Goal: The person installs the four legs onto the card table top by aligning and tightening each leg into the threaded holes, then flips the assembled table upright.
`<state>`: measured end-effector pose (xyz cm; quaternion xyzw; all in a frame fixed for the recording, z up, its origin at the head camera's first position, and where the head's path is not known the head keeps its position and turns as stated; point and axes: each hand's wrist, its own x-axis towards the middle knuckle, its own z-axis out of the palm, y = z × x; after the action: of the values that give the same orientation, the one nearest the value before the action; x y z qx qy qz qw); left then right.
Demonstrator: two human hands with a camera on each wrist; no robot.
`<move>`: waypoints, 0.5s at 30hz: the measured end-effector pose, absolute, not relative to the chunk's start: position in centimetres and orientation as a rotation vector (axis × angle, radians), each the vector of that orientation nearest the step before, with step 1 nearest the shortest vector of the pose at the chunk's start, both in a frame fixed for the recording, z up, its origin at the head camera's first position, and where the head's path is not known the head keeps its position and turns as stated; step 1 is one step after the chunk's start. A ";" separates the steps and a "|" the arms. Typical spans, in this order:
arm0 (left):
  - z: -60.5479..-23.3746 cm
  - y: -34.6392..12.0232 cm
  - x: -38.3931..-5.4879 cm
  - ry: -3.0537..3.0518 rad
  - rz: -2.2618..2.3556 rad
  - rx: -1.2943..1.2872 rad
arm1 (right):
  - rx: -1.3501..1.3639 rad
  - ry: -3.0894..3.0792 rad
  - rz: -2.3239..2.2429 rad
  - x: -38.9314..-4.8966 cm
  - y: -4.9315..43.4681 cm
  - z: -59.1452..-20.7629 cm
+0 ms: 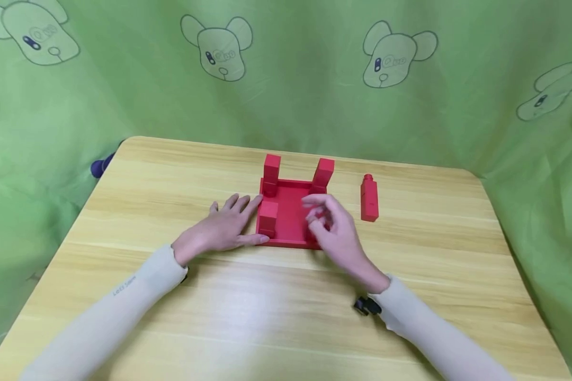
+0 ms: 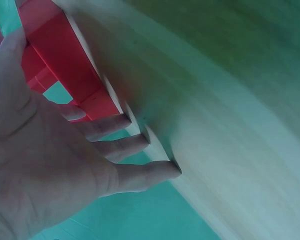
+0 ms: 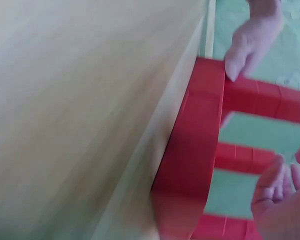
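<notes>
a pale wood-grain table [image 1: 448, 254] with rounded far corners fills the room's middle, a soft glare whitening its near half. green sheeting [image 1: 300, 116] hangs slack and creased around the left, far and right sides, printed with outlined animal heads [image 1: 221, 53] with round ears. a purple object [image 1: 100, 166] peeks out past the table's far left edge.

on the far half of the wood sits a red tray [image 1: 291, 211], flat, with a low rim. red posts stand upright at its far left, far right and near left corners; the right hand covers the near right corner in the head view. to the right, well apart from the tray, a loose red post [image 1: 369, 201] lies on the wood, its round knob toward the far side.

the left hand [image 1: 226, 225] has its fingers spread on the table, touching the tray's left side, thumb at the near rim. the right hand [image 1: 336, 227] hovers over the tray's right part, fingers loosely bent, thumb and fingertips apart, holding nothing.
</notes>
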<state>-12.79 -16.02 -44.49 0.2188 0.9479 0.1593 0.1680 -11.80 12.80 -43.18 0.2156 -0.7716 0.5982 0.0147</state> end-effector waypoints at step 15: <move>-44.8 -15.9 -12.7 2.722 0.416 0.625 | 0.150 -2.400 1.707 -13.8 21.3 -44.4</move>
<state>-12.66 -15.91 -44.85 0.2186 0.9519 0.1453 0.1581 -13.80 21.27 -44.35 0.0506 -0.8101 0.5761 0.0962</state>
